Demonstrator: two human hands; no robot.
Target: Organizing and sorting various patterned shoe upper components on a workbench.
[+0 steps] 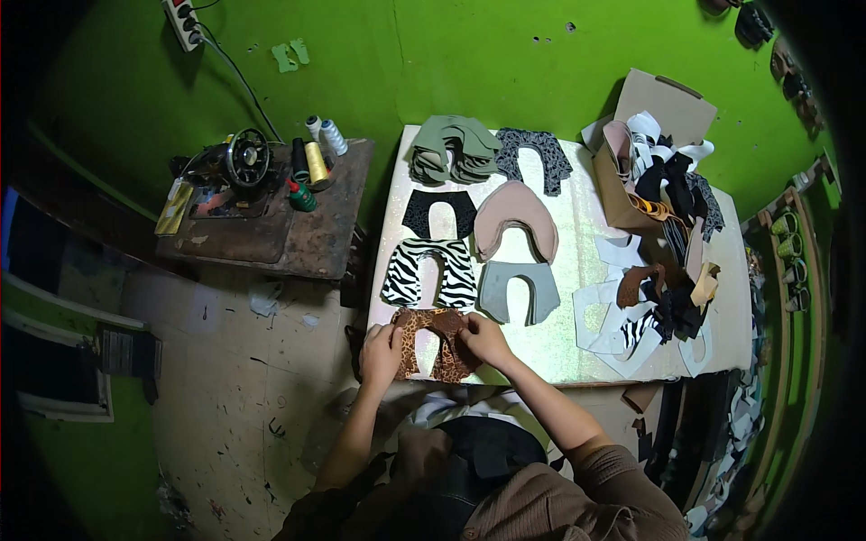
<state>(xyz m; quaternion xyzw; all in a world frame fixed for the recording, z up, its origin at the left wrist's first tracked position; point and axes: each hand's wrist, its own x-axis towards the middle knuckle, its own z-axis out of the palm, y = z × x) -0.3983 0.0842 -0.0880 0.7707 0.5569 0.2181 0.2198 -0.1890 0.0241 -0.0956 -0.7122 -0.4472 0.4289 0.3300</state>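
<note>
Near the front edge of the table lies a stack of leopard-print U-shaped pieces [417,344], brown and tan, that look like shoe uppers. My left hand [382,352] pinches its left side, fingers closed at the edge. On the other side my right hand [485,339] grips the stack's upper right part, where a darker brown underside seems folded over. Just beyond my hands are zebra-print pieces [408,270] and grey pieces [520,290]. Farther back sit black pieces [417,213], pink pieces [516,213], olive green pieces [442,144] and grey spotted pieces [547,160].
Loose scraps and white cut-outs [597,316] cover the table's right side. Behind them a cardboard box [618,194] overflows with offcuts. To the left, a sewing machine [212,171] stands on a worn wooden table [311,239] with thread cones [316,162]. A shoe rack [778,270] lines the right wall.
</note>
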